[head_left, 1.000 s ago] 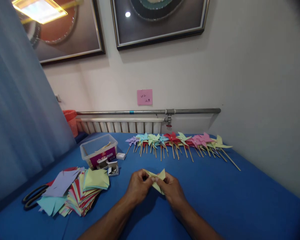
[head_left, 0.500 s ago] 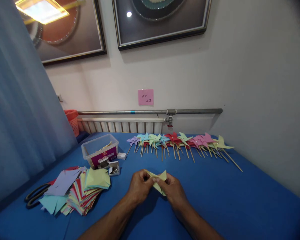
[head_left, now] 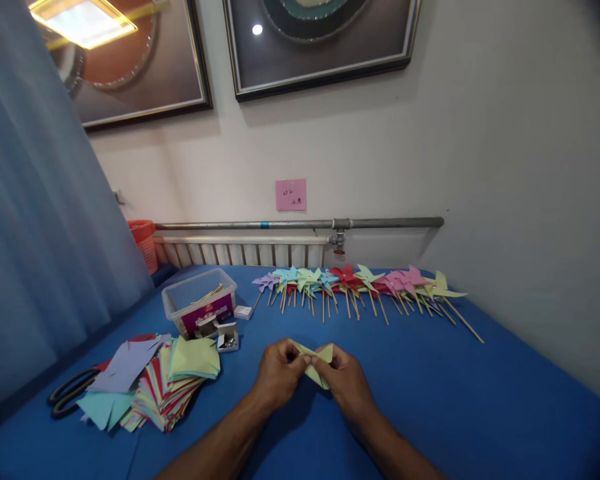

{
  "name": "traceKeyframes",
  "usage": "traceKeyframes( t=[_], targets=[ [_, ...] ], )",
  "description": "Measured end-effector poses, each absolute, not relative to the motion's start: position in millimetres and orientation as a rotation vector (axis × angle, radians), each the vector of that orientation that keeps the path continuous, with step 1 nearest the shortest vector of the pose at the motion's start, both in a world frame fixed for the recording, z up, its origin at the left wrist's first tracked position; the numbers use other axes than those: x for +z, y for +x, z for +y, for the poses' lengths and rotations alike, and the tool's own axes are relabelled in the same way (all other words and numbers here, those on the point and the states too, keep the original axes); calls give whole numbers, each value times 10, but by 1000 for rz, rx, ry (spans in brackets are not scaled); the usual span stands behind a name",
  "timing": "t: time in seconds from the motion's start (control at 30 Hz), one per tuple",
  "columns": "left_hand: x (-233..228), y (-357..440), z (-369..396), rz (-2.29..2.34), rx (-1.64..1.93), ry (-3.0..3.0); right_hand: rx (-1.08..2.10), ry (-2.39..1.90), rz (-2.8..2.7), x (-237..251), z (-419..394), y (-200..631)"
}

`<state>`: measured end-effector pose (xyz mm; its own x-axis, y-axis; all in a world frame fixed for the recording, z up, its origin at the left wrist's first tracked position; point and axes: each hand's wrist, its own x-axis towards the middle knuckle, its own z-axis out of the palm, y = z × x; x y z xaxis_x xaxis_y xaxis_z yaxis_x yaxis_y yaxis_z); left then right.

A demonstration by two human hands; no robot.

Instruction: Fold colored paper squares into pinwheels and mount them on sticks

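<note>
A pale yellow paper pinwheel [head_left: 318,378] with its blades folded toward the middle is held over the front of the blue table. My left hand [head_left: 280,370] pinches its left side, thumb near the centre. From the right, my right hand [head_left: 345,377] grips it with thumb and fingers, the two thumbs almost touching. Whether a pin sits under the thumbs is hidden. To the left lies a stack of cut coloured paper [head_left: 173,387], with a small open box of pins [head_left: 228,339] just behind it.
Finished pinwheels on sticks [head_left: 347,280] line the table's back. A clear plastic tub [head_left: 200,303] holds wooden sticks, with a small closed white box [head_left: 243,312] beside it. Black-handled scissors [head_left: 73,392] lie partly under paper at left. A blue curtain [head_left: 55,200] hangs along the left side.
Both hands keep their hold on the yellow paper and have hardly moved. The paper's right-hand tip is bent slightly lower and rounder than before.
</note>
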<state>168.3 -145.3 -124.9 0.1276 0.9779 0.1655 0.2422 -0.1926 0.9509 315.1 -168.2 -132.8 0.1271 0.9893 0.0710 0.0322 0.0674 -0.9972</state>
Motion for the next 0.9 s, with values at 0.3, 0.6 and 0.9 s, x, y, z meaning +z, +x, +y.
traceKeyframes(
  t=[0.3, 0.6, 0.9],
  targets=[
    [-1232, 1685, -1470, 1220, 1113, 1573, 1074, -1223, -1172, -1349, -1682, 3148],
    [-1248, 1660, -1432, 1176, 1102, 1565, 1096, -1187, -1219, -1363, -1682, 3164],
    [-1226, 1687, -1432, 1083, 1126, 1386, 1215, -1075, -1112, -1389, -1621, 3159]
  ],
)
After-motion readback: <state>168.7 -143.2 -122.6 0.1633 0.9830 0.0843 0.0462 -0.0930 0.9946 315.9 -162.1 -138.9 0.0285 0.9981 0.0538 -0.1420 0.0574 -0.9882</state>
